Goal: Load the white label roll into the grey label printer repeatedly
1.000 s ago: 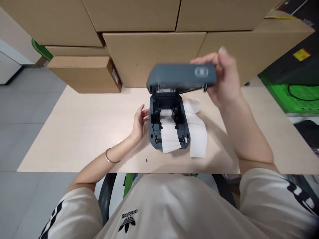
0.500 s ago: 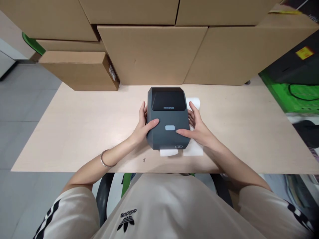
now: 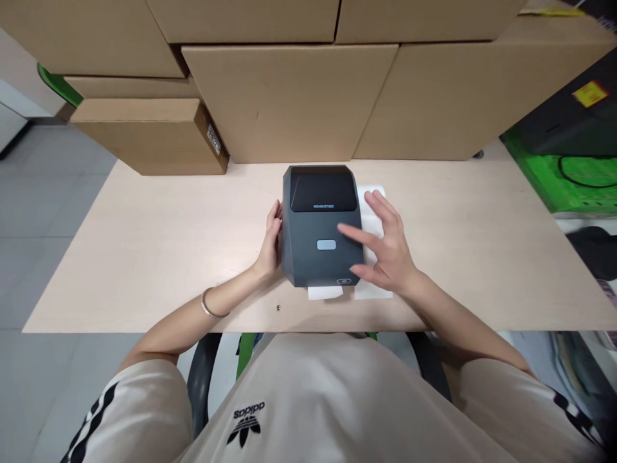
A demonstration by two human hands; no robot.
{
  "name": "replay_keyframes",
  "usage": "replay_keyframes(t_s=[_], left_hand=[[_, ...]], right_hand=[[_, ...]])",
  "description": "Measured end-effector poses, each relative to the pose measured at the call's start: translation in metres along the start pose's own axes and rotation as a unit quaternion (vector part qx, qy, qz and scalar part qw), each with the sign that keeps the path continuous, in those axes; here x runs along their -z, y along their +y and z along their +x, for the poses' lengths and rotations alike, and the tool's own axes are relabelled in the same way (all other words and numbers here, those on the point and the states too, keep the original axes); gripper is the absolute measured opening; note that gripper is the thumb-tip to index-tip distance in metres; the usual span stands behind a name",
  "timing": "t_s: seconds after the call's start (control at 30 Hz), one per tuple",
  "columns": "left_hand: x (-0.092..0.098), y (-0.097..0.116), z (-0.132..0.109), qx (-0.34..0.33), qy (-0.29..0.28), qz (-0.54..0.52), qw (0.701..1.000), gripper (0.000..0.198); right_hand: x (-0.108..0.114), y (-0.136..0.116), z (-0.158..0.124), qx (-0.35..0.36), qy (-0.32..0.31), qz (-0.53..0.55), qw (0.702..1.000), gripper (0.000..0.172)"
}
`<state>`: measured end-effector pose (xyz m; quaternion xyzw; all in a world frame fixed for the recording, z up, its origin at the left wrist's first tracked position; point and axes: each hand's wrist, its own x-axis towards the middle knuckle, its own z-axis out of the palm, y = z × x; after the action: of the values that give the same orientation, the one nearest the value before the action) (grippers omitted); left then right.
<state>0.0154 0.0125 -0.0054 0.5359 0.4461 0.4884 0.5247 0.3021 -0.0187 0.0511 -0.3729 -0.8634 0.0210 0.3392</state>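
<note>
The left hand lies flat against the left wall of the printer. Its fingers are straight and close together, pointing away from the body, and it grips nothing. The forearm crosses the near counter edge at a slant, with a bracelet on the wrist. The right hand is wide open with the fingers spread. It is over the printer's right top edge, and the forefinger reaches across the lid toward the button without covering it. Whether the fingers touch the lid cannot be told. It holds nothing.

The printer stands shut in the middle of the counter, a little nearer the far side. A short strip sticks out from under its front. A loose paper lies on the counter just right of it, partly under the right hand.

Boxes are stacked along the far edge, close behind the printer. Bare counter stretches wide on the left and right. In front, only a narrow band remains before the near edge. A green crate sits past the right end.
</note>
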Motion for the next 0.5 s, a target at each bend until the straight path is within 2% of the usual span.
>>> replay_keyframes(t_s=[0.1,0.27,0.4,0.5], left_hand=[[0.001,-0.011,0.006,-0.013,0.038,-0.073,0.997,0.080],[0.004,-0.018,0.010,-0.032,0.061,-0.166,0.984,0.066],[0.004,-0.023,0.012,-0.019,0.072,-0.180,0.981,0.066],[0.002,-0.025,0.012,-0.025,0.065,-0.180,0.981,0.064]], right_hand=[[0.002,-0.011,0.008,0.098,0.030,-0.027,0.994,0.062],[-0.003,-0.028,0.021,0.134,0.080,-0.036,0.987,0.051],[0.002,-0.032,0.025,0.151,0.058,-0.077,0.984,0.049],[0.008,-0.024,0.021,0.183,0.030,-0.082,0.979,0.052]])
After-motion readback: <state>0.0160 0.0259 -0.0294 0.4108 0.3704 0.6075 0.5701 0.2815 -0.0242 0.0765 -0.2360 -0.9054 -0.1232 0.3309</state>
